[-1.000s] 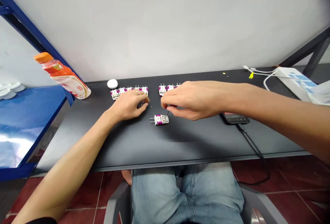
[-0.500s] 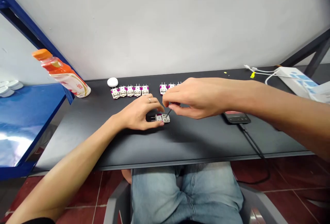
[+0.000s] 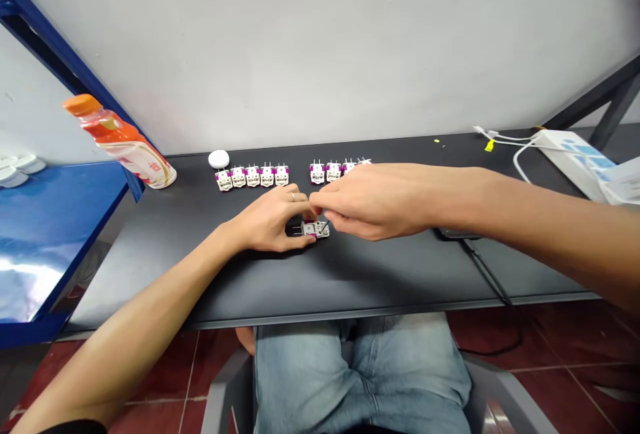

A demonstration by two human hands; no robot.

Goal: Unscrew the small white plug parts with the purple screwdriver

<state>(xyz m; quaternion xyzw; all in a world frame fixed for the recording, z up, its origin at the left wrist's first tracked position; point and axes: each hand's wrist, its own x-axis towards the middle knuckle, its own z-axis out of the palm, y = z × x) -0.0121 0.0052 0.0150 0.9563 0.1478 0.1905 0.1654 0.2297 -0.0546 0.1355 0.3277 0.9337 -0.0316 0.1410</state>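
Observation:
On the black tabletop, my left hand [image 3: 280,221] is closed around a small white and purple plug [image 3: 313,229], thumb on the near side and fingers on the far side. The plug lies flat with its metal pins pointing left, under my palm. My right hand [image 3: 373,201] pinches a thin dark screwdriver [image 3: 327,225]; only its slim shaft shows, its handle being hidden in the fingers. The shaft slants down to the right end of the plug. Several similar plugs [image 3: 253,176] stand in a row behind my left hand, and a second row [image 3: 333,172] stands behind my right hand.
A white round object [image 3: 219,159] sits behind the left row. An orange-capped bottle [image 3: 127,144] stands at the left. At the right are a partly covered phone [image 3: 456,234] with a black cable [image 3: 485,271], and a white box [image 3: 570,157] with white cables.
My right hand has shifted slightly down and turned at the wrist, with the shaft still at the plug. More of the right row now shows; more of the phone is covered. My left hand stays put.

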